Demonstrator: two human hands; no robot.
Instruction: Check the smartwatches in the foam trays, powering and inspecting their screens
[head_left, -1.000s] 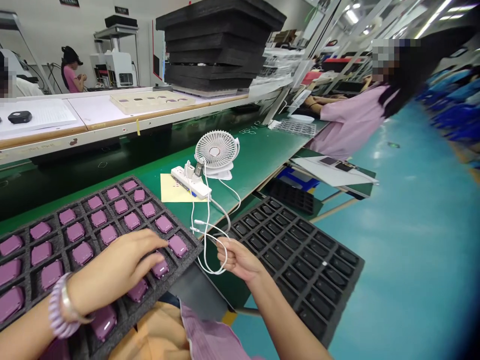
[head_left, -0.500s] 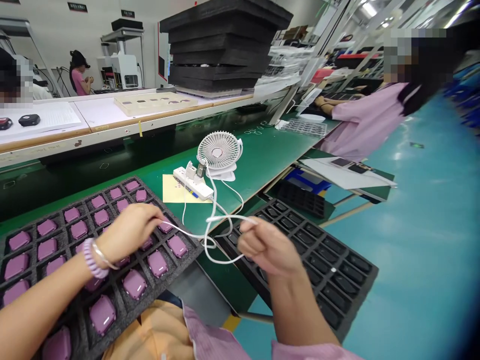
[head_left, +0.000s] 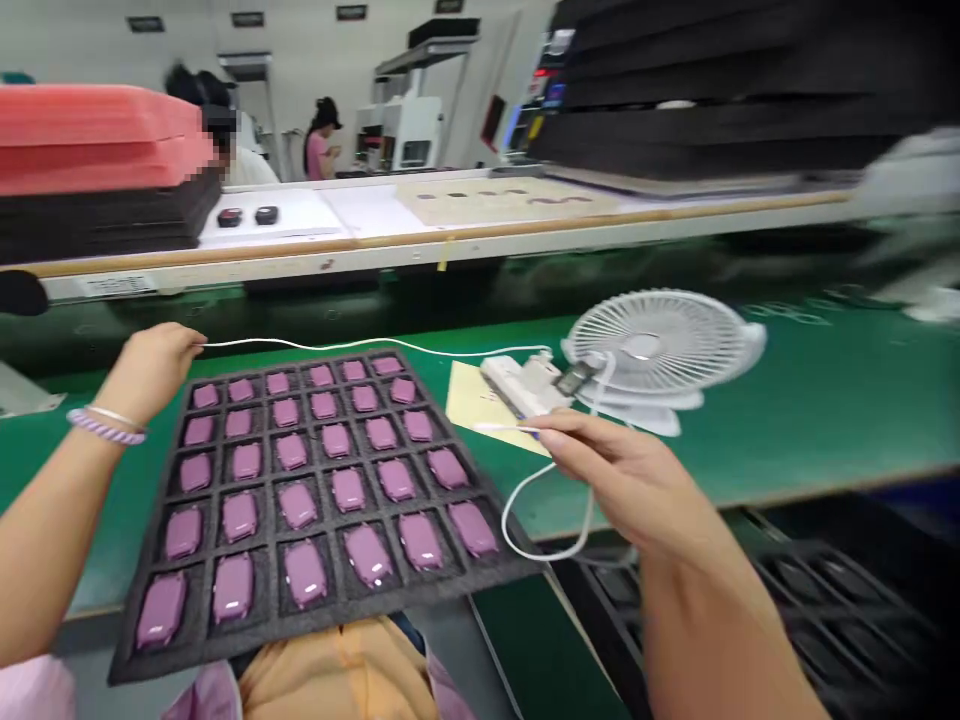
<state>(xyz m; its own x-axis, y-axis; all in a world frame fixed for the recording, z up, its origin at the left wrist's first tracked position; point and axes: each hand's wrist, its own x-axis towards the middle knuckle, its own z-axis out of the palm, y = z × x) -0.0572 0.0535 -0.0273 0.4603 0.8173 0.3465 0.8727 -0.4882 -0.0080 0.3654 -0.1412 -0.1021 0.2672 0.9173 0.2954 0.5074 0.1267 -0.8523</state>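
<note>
My left hand (head_left: 154, 370) pinches one end of a thin white cable (head_left: 322, 347) past the back left corner of a dark foam tray (head_left: 322, 600). That cable runs behind the tray to a white power strip (head_left: 517, 385). My right hand (head_left: 622, 465), in front of the strip, holds a white cable end (head_left: 499, 428) between thumb and fingers, its tip pointing left. A loop of white cable hangs below this hand at the tray's right edge. Purple watch-shaped pieces (head_left: 349, 489) fill the tray's compartments.
A white fan (head_left: 652, 345) stands behind my right hand. Yellow paper (head_left: 469, 400) lies under the power strip. Black trays (head_left: 825, 600) sit lower right. A raised shelf (head_left: 375, 250) bears red foam (head_left: 90, 140) and a black foam stack (head_left: 697, 110). People work beyond.
My left hand has moved left, drawing its cable out behind the tray. My right hand now holds a cable end pointing left. The view has turned left.
</note>
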